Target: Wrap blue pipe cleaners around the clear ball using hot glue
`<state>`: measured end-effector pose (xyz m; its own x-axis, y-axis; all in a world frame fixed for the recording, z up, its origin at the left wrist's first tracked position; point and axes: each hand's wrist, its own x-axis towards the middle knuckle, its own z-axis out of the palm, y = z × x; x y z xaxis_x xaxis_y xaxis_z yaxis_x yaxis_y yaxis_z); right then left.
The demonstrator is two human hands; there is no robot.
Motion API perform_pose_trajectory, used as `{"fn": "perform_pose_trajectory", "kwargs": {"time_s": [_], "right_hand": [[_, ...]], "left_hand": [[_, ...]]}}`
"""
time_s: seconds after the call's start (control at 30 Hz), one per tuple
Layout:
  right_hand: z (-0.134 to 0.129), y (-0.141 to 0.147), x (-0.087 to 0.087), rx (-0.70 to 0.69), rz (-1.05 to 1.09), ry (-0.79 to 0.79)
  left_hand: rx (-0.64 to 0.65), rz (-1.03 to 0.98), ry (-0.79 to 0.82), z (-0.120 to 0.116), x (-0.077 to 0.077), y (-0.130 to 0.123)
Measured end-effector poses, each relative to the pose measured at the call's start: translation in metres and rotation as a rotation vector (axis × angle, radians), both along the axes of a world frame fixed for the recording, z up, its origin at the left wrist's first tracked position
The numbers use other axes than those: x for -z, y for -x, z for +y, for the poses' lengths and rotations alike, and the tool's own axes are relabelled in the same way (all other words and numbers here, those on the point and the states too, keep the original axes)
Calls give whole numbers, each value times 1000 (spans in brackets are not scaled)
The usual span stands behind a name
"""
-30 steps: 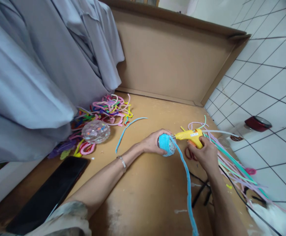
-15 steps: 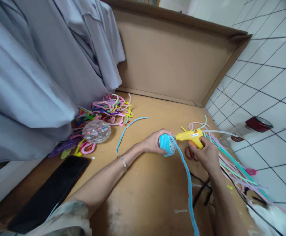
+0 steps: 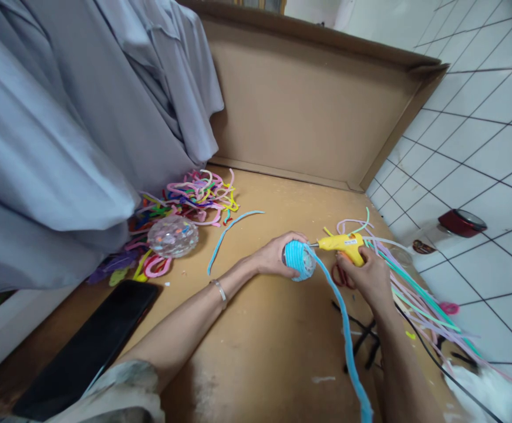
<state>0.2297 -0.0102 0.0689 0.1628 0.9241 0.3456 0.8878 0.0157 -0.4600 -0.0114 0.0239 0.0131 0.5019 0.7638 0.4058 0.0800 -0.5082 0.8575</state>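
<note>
My left hand [image 3: 280, 254] is wrapped round a small rounded object [image 3: 297, 259] covered partly in turquoise windings; bare, clear-looking surface shows at its right end. A long blue pipe cleaner [image 3: 346, 317] trails from the windings down toward the bottom of the view. In my right hand [image 3: 368, 276] is a yellow hot glue gun [image 3: 340, 244], its metal nozzle pointing left close to the wound object. I cannot tell whether the nozzle touches it. A glue stick [image 3: 383, 239] sticks out of the gun's back.
A tangle of colourful pipe cleaners [image 3: 198, 197] and a clear faceted dish [image 3: 173, 236] lie at left, near a black phone [image 3: 88, 346]. One blue pipe cleaner [image 3: 227, 235] lies mid-table. Red-handled scissors [image 3: 340, 276], pastel pipe cleaners [image 3: 427, 299] and a red-lidded jar [image 3: 462, 223] are at right.
The glue gun has shifted slightly right, showing more of its nozzle. The loose end of the blue pipe cleaner has swung right. My left hand holds its place.
</note>
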Motion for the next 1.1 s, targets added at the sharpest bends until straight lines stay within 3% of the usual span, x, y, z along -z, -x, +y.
{"fn": "perform_pose_trajectory", "kwargs": {"time_s": [0.13, 0.27, 0.43, 0.6, 0.7, 0.77, 0.83, 0.93, 1.03, 1.1], "right_hand": [[3, -5, 4, 61, -6, -22], [10, -12, 17, 157, -157, -45], [18, -15, 35, 242, -320, 189], [16, -9, 41, 219, -377, 288], [15, -7, 43, 212, -436, 263], [14, -6, 41, 202, -480, 158], [11, -3, 37, 122, -446, -22], [3, 10, 29, -180, -244, -313], [-8, 26, 24, -505, -133, -457], [-15, 34, 25, -620, -124, -519]], "left_hand": [[2, -3, 13, -1, -2, 0], [-4, -1, 24, -2, -4, 1], [-3, -15, 50, -4, -7, 0], [-12, 2, 42, -4, -6, 0], [-12, 7, 26, -3, -4, 0], [-15, 14, 20, -2, -3, 0], [-23, 22, 13, -2, -3, 0], [-40, 40, -7, -2, -4, 0], [-57, 53, -15, -3, -5, -1], [-56, 48, -10, -4, -6, -1]]}}
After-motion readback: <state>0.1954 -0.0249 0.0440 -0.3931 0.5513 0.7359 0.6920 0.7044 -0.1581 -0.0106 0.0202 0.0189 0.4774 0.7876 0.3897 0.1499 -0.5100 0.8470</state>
